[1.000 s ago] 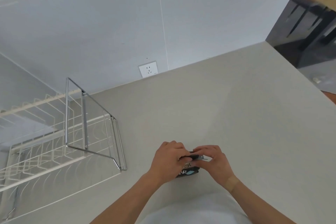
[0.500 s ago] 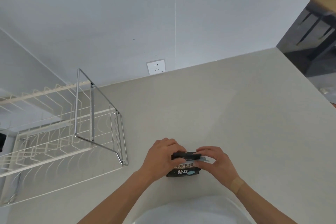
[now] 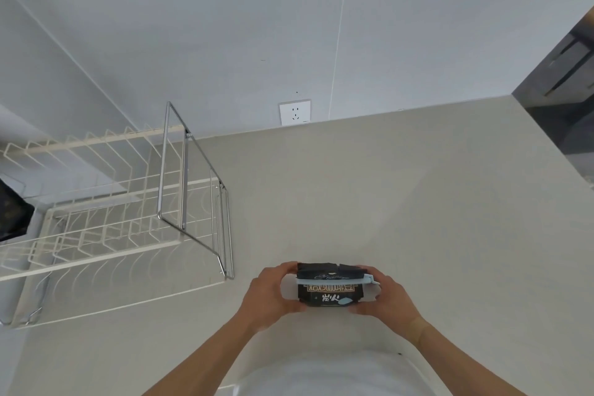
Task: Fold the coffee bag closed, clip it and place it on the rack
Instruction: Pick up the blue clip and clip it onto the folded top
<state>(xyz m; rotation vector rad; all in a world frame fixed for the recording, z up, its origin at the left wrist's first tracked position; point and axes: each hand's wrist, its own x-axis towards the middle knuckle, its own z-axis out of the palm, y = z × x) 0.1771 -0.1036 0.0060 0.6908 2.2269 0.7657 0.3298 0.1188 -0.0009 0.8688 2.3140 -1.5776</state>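
A black coffee bag [image 3: 329,294] with white and gold print stands on the counter, its top folded over. A pale blue clip [image 3: 337,281] runs across the fold, its end sticking out to the right. My left hand [image 3: 268,297] grips the bag's left side and my right hand [image 3: 384,297] grips its right side, near the clip's end. The white wire rack [image 3: 96,228] with a chrome frame [image 3: 183,177] stands to the left of the bag, against the wall.
The beige counter [image 3: 401,202] stretches ahead and to the right, ending at an edge on the right. A wall socket [image 3: 294,112] sits just above the counter's back edge. A dark object [image 3: 11,215] shows at the far left beside the rack.
My hands have come off the top of the bag and spread to its two sides. The blue clip now shows across the fold. The view has shifted, so the rack appears closer.
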